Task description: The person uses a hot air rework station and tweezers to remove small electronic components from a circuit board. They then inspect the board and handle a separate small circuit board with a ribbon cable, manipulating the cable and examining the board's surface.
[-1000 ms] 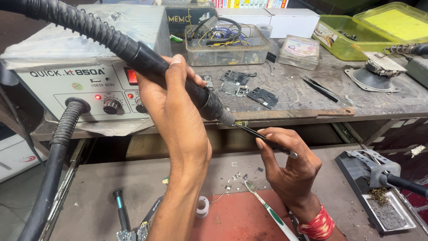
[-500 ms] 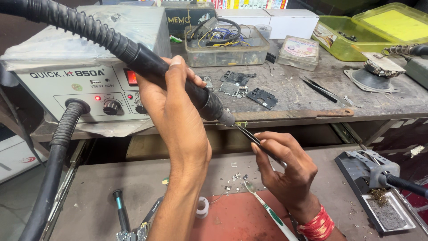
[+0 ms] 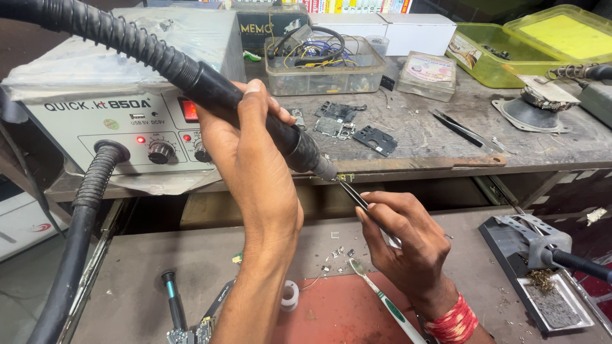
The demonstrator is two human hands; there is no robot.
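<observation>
Red mat [image 3: 344,312], flat and worn, lies nearest on the lower desk [image 3: 159,255], with a white and green toothbrush [image 3: 382,302] slanting across its edge and a small white tape roll [image 3: 290,295] just off it at nine o'clock. At eight o'clock from the mat a dark-handled screwdriver [image 3: 171,296] rests on the same surface. Above the mat, the right hand [image 3: 408,248], banded at the wrist with red thread, has its grip pressed together on slim black metal tweezers [image 3: 352,194], whose tips point up toward eleven o'clock and meet a tiny component at the nozzle. The left hand [image 3: 255,159] rises from six o'clock, its grip wrapped fully round the black cylindrical hot-air handpiece [image 3: 255,111], whose metal nozzle aims toward four o'clock, just touching the tweezer tips in front of the desk edge. A black ribbed hose [image 3: 108,32] runs from the handpiece toward ten o'clock. At four o'clock from the hands sits a grey metal soldering-iron stand [image 3: 526,239]. Farther off, at nine o'clock, stands the beige hot-air station [image 3: 108,121] with knobs and a lit red display. On the upper desk [image 3: 433,137] lie small dark circuit boards [image 3: 347,121] and a second pair of tweezers [image 3: 462,127]; beyond them a clear plastic tub of wires [image 3: 325,60] at twelve o'clock, and a yellow-green lidded box [image 3: 542,44] at two o'clock.
</observation>
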